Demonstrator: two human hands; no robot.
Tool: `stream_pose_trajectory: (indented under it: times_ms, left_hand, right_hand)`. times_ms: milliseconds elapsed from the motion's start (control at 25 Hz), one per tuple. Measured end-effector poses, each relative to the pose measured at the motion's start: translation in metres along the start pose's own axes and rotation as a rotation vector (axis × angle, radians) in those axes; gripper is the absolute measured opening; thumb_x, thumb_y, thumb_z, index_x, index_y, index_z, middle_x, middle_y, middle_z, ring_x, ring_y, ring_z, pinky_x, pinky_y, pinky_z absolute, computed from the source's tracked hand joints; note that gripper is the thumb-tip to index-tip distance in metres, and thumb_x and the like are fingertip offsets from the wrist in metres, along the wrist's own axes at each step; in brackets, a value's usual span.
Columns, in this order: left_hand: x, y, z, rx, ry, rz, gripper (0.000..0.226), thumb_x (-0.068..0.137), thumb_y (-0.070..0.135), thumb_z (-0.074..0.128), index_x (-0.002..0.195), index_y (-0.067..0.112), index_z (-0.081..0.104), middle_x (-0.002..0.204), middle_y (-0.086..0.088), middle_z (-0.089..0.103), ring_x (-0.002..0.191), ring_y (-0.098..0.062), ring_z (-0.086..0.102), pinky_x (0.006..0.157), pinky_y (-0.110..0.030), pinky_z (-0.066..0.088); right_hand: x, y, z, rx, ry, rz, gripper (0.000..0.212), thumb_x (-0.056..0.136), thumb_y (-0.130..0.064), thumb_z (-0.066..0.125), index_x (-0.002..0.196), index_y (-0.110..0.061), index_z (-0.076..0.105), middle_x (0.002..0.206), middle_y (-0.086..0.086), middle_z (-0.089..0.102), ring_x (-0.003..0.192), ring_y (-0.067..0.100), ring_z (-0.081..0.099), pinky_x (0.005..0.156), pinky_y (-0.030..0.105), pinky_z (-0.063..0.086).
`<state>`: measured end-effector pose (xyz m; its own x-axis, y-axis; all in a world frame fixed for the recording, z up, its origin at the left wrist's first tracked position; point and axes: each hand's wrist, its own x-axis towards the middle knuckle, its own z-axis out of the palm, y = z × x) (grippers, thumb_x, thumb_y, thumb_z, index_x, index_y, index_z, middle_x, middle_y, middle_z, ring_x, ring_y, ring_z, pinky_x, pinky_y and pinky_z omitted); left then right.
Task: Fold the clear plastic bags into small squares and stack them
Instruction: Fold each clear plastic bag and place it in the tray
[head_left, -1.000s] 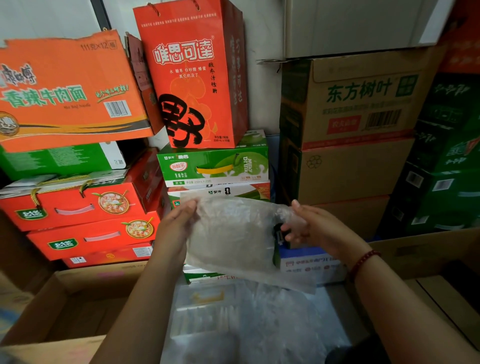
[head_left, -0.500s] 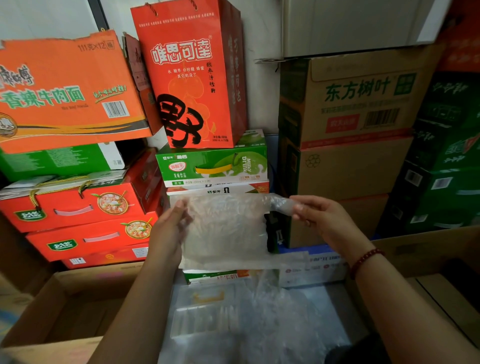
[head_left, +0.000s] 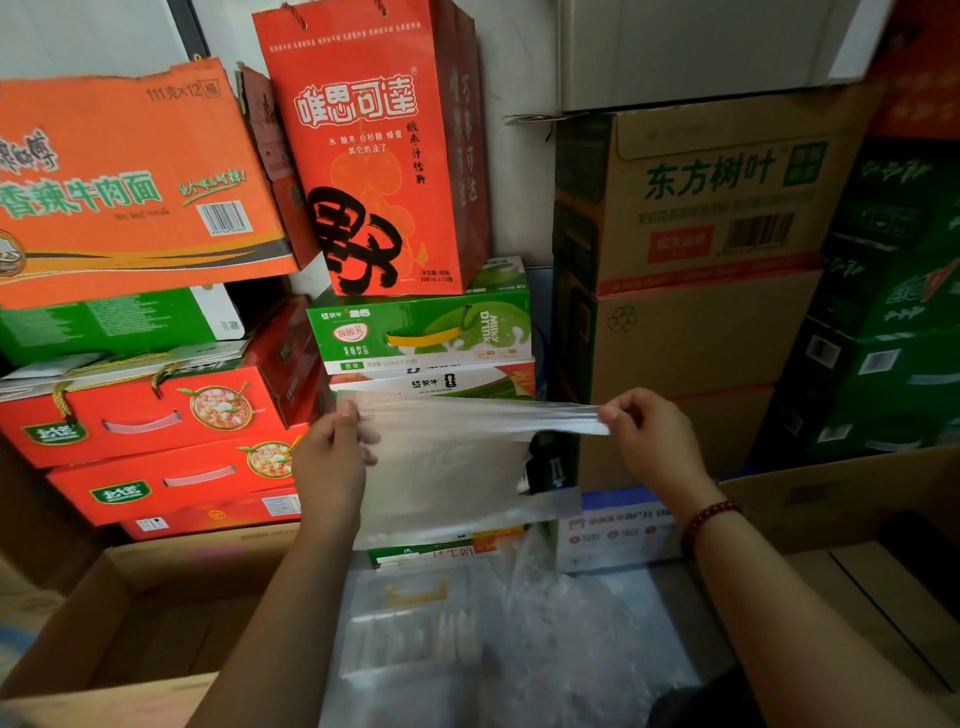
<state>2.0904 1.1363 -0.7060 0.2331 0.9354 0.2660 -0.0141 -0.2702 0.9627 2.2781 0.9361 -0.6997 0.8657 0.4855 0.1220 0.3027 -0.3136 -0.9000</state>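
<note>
Two bare forearms reach into view, no sleeves showing on either. The right wrist wears a bracelet (head_left: 709, 519) of small, round, dark red beads, snug around it. The left hand (head_left: 332, 462) and right hand (head_left: 649, 441) are ungloved, with no rings visible.

Gift bag (head_left: 371, 150) atop drink carton (head_left: 421, 332), between box stacks.

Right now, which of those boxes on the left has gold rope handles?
The upper red box with rope handles, showing a soup-bowl picture. The similar red box under it shows no rope.
</note>
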Motion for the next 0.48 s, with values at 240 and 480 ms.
stream_pose_trajectory:
  times_ms: [240, 480]
  left_hand:
    - [-0.006, 0.008, -0.001, 0.148, -0.006, 0.184, 0.046, 0.101, 0.030, 0.043, 0.057, 0.018, 0.050, 0.056, 0.001, 0.049, 0.053, 0.001, 0.046, 0.053, -0.010, 0.032]
    - [-0.022, 0.012, 0.016, 0.168, -0.316, 0.268, 0.031, 0.094, 0.037, 0.048, 0.075, 0.023, 0.067, 0.055, -0.006, 0.058, 0.058, -0.003, 0.055, 0.059, -0.009, 0.038]
  right_hand:
    - [0.005, 0.008, 0.001, -0.070, -0.147, 0.006, 0.008, 0.095, -0.027, 0.053, 0.101, -0.024, 0.058, 0.098, -0.006, 0.060, 0.086, 0.008, 0.057, 0.062, 0.019, 0.043]
    - [-0.003, -0.004, 0.009, 0.048, -0.525, -0.136, 0.034, 0.088, -0.038, 0.060, 0.121, -0.032, 0.056, 0.116, -0.017, 0.059, 0.110, 0.003, 0.054, 0.083, 0.019, 0.044]
